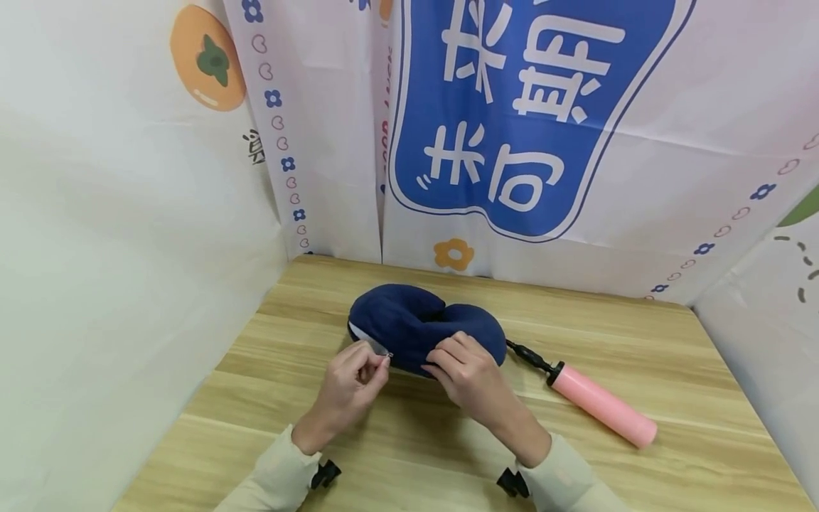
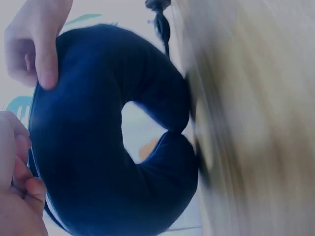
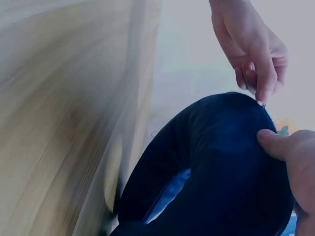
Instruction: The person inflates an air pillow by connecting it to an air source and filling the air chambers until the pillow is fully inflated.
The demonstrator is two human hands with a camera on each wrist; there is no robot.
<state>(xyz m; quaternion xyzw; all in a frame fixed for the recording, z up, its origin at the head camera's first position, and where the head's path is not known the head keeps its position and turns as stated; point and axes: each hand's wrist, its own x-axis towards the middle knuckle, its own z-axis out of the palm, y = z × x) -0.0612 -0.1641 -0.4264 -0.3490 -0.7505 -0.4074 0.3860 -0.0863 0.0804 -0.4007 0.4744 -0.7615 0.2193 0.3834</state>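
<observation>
A navy U-shaped neck pillow [image 1: 390, 313] stands on the table, its curved side toward me. Along its left edge the zipped seam gapes, and a strip of white lining [image 1: 367, 337] shows. My left hand [image 1: 348, 384] pinches the small zipper pull [image 1: 389, 355] between thumb and fingertips at the end of that gap. With my right hand [image 1: 470, 373] I grip the pillow's near edge farther right, the thumb [image 3: 272, 142] pressed on the fabric in the right wrist view. The left wrist view shows the pillow's [image 2: 88, 128] ends almost meeting.
A pink hand pump [image 1: 601, 404] with a black nozzle and hose lies right of the pillow, its hose running behind or into the pillow's right end. Printed cloth [image 1: 333, 142] hangs behind the wooden table [image 1: 275, 370], and white walls flank it.
</observation>
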